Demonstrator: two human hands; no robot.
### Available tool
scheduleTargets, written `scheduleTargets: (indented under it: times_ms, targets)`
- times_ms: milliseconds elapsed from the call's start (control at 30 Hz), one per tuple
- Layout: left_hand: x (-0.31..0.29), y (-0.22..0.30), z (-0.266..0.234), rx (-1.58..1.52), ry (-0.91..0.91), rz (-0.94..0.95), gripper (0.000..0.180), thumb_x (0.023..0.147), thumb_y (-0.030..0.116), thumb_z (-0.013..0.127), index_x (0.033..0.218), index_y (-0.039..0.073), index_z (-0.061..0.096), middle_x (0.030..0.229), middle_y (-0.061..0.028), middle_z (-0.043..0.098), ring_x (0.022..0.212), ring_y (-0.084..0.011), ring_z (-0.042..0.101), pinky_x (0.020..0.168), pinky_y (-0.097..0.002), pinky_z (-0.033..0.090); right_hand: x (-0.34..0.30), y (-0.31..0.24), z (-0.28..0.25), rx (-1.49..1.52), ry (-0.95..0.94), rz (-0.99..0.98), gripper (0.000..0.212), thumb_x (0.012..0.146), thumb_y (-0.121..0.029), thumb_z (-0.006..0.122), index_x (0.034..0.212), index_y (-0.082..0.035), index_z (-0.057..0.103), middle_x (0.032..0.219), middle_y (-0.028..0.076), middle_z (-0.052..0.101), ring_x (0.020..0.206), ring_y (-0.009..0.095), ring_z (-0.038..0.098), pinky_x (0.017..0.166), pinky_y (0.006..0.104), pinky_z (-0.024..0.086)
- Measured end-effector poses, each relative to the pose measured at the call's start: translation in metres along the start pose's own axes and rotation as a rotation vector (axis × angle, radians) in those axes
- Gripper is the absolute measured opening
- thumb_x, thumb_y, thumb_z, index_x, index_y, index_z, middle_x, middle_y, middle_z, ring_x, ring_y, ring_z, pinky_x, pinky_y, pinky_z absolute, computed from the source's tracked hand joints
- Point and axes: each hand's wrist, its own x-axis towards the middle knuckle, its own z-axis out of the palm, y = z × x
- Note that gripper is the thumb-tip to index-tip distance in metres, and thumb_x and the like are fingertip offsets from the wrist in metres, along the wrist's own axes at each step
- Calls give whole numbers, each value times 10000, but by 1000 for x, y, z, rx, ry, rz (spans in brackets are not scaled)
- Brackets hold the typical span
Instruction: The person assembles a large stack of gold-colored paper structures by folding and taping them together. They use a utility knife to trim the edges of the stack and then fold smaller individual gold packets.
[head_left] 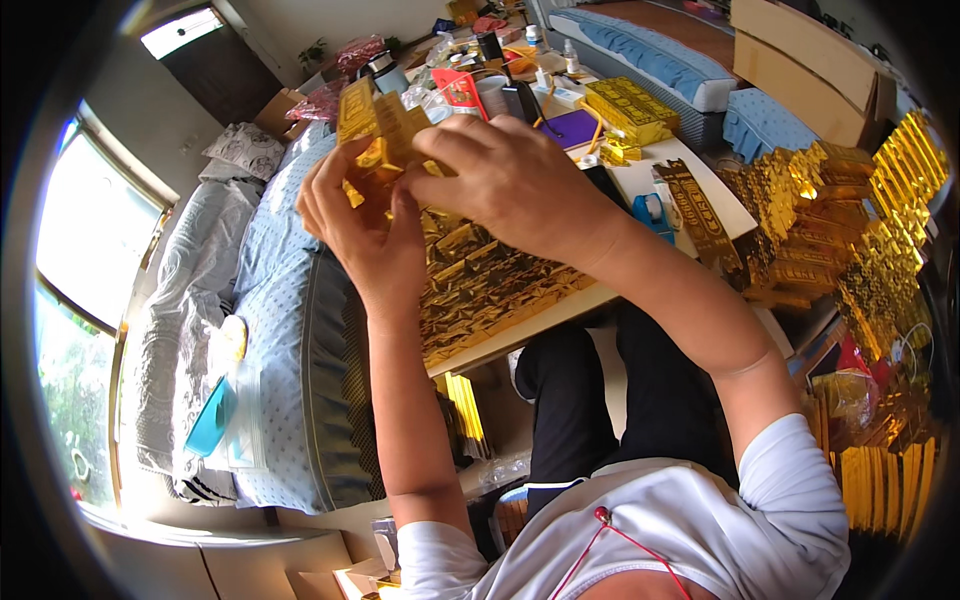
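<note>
Above the table's near left part, both my hands are raised around a folded piece of shiny gold foil paper (368, 112) with embossed lettering. My left hand (362, 225) grips its lower left side, thumb and fingers curled round it. From the right, my right hand (500, 178) pinches its right side with thumb and bent fingers. The inner folds between my fingers are partly hidden. Beneath my hands, rows of folded gold foil pieces (490, 290) cover the near part of the white table (520, 325).
At the table's right lie a gold-wrapped block (632, 108), a blue tape dispenser (652, 215) and a flat gold strip (697, 215). Bottles, a flask (385, 75) and bags crowd the far end. A blue-covered couch (290, 330) runs along the left; stacked gold foil (810, 220) rises at right.
</note>
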Motion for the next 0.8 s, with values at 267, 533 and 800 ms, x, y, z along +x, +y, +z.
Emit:
scheduleTargets:
  times_ms: [267,533,800]
  targets:
    - [0,4,3,27,-25,-92,428,859,10,748,1241,59,560,1121,-44,433,943,-109,492,794,-264,540,-57,27,-11,398,-11,500,331,883,52,548,1178,-76,627,1063,90,635,960,256,661,753,356,555]
    - [-30,21,40,-31,187,113,408,833,-40,665,1220,37,562,1120,-91,551,996,-225,540,910,-391,453,-272,86,-45,167,-251,1247,200,955,-186,597,1081,-49,670,1052,106,665,928,270,662,809,371,519]
    - [-229,103,152,-942,-729,-885,302,1001,143,563,1280,28,561,1179,-91,607,1102,-233,600,989,-342,439,-324,106,-18,269,-321,1483,330,917,-352,655,935,-25,700,818,131,694,770,292,671,708,385,505]
